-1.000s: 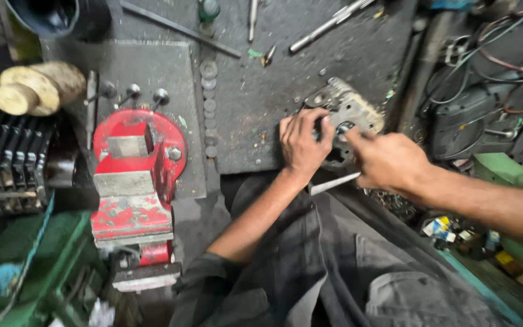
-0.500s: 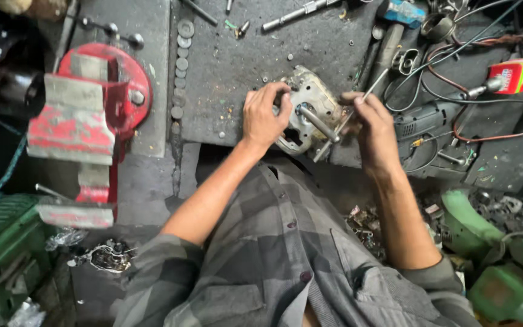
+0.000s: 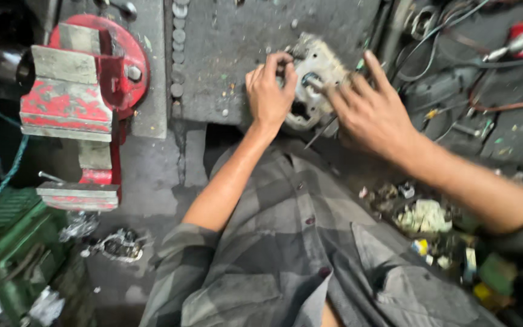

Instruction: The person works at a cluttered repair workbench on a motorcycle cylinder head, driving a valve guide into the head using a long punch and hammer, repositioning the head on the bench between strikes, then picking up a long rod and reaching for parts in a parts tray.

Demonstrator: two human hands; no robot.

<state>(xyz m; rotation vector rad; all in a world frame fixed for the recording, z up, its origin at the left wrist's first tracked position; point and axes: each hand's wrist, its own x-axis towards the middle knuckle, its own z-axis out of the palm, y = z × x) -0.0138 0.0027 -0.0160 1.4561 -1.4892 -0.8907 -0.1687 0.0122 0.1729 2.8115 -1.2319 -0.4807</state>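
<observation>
— Where's the metal part?

— The casting [image 3: 313,79] lies on the grey worktop [image 3: 237,54], at its near edge, right of the red vise [image 3: 83,91].

— And the left hand?

— The left hand [image 3: 269,91] has its grip curled over the casting's left side, fingers bent on its top edge.

— The right one?

— The right hand [image 3: 370,112] rests against the casting's right side, fingers spread wide. A thin rod [image 3: 321,132] pokes out beneath it; whether the grip has hold of it, I cannot tell.
</observation>
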